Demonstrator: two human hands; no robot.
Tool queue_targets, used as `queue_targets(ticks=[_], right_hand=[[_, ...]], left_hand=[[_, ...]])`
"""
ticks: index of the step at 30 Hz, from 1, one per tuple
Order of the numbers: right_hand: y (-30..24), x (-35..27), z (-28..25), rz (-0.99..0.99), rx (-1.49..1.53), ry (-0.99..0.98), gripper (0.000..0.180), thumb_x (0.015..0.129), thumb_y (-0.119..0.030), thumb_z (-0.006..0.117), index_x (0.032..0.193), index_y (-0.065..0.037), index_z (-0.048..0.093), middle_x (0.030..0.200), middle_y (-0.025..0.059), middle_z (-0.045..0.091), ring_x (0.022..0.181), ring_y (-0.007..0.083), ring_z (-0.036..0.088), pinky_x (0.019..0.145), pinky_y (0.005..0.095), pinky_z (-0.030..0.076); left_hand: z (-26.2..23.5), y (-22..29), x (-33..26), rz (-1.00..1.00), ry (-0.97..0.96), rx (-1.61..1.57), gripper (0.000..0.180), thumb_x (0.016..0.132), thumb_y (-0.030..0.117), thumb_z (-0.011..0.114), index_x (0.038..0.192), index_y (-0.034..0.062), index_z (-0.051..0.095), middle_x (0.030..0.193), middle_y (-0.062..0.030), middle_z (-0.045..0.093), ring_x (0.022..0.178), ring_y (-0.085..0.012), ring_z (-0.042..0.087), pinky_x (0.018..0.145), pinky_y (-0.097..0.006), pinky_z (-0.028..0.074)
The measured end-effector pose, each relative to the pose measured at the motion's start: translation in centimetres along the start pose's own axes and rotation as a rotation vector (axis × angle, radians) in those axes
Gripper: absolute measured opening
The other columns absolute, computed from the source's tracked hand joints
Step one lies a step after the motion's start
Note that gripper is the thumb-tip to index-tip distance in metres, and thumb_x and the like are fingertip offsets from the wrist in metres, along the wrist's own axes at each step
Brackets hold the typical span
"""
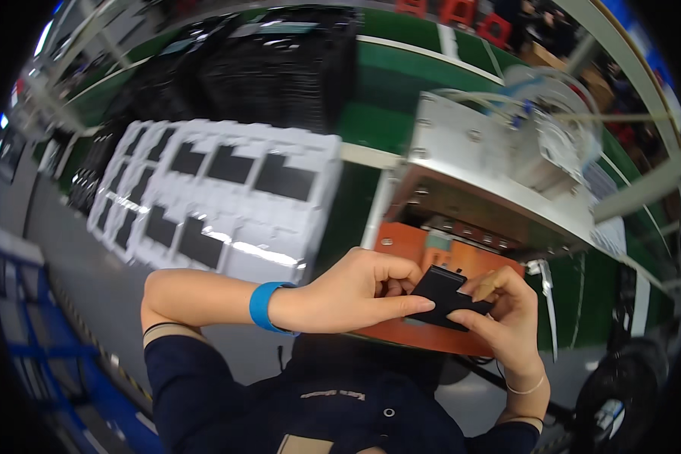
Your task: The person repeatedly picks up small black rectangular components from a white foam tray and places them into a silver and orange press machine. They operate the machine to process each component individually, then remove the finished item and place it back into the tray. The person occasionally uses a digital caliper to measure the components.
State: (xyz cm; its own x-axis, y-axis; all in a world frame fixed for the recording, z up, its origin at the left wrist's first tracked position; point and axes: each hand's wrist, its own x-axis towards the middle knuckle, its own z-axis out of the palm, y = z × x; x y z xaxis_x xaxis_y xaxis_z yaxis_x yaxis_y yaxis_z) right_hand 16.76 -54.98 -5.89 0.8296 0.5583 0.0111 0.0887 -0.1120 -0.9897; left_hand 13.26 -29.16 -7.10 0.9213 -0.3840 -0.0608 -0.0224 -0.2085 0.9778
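Both hands hold a flat black L-shaped piece [440, 290] over the front of an orange machine base [405, 333]. My left hand [359, 291], below a blue wristband, pinches the left side of the piece, its thumb on top and the other fingers curled at its edge. On the other side my right hand [507, 306] grips the stepped end between thumb and fingers. The underside of the piece is hidden. Just behind it, a small fixture [439, 246] is fixed to the orange base.
A metal press-like machine [469, 140] rises over the base. White trays [261, 261] at left hold several similar black pieces. Stacked black trays [272, 76] stand behind them. Blue racking [45, 340] is at the far left; a silver rod [548, 310] stands right of the base.
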Motion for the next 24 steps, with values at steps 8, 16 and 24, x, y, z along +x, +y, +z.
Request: queue_targets(ticks=[8,16,24], right_hand=[[-1.1,2.6,2.3,-0.048,-0.130,-0.191,0.036,0.077,-0.003,0.081,0.108,0.000,0.063,0.111,0.0088,0.067,0.096,0.0159,0.067,0.079,0.0270,0.055],[-0.7,7.3,10.7,-0.524,-0.619,-0.638,0.032,0.082,-0.017,0.075,0.111,-0.007,0.066,0.113,0.0074,0.067,0.104,0.0279,0.062,0.087,0.0382,0.052],[4.1,7.0,15.0,-0.769,-0.924,-0.808,0.059,0.089,-0.033,0.068,0.140,-0.012,0.047,0.147,0.0123,0.044,0.138,0.0307,0.039,0.111,0.0445,0.035]], left_hand=[[-9.5,-3.4,-12.3,-0.311,0.618,-0.117,0.030,0.089,0.011,0.072,0.114,-0.0047,0.067,0.079,0.0003,0.066,0.063,-0.0012,0.053,0.053,-0.018,0.043],[-10.0,-5.4,-15.1,-0.107,1.046,0.898,0.029,0.081,0.010,0.076,0.106,-0.0036,0.070,0.085,-0.0085,0.064,0.057,-0.0121,0.055,0.053,-0.028,0.043],[-21.6,-12.7,-21.4,-0.546,1.069,0.913,0.035,0.083,0.027,0.073,0.096,-0.0059,0.070,0.078,-0.0141,0.066,0.065,-0.0236,0.058,0.061,-0.037,0.046]])
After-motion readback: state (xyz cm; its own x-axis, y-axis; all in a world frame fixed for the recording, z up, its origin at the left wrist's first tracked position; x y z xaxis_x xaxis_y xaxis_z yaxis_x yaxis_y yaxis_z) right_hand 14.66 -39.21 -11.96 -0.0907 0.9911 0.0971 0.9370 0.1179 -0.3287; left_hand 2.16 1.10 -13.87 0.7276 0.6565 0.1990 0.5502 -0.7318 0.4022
